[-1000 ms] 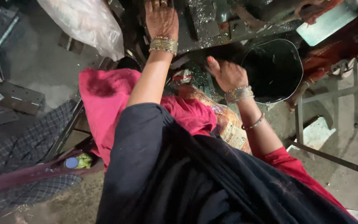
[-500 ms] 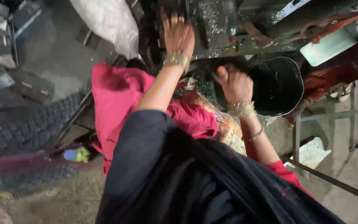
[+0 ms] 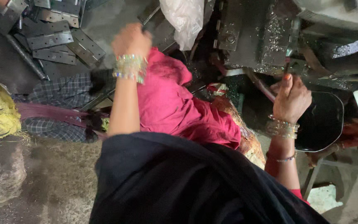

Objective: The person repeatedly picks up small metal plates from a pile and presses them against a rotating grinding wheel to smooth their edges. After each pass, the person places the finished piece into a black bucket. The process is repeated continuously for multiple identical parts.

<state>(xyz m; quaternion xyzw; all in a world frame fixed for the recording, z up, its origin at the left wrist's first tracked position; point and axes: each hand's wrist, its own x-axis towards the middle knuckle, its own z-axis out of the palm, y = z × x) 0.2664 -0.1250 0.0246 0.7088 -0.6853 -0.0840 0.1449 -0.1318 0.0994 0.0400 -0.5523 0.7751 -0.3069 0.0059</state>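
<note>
Dull grey metal hinge plates, glossy black pan, soft pink cloth

The left hand has pulled back off the machine — now fisted beside the metal plates — and the right hand has risen.

Whatever the left hand grips is hidden by its fingers.

- Flat grey metal hinge plates are lying on the concrete floor, left of the clear plastic bag.
- The black metal pan is sitting below the grimy metal machine, right of the crumpled pink cloth.
</note>
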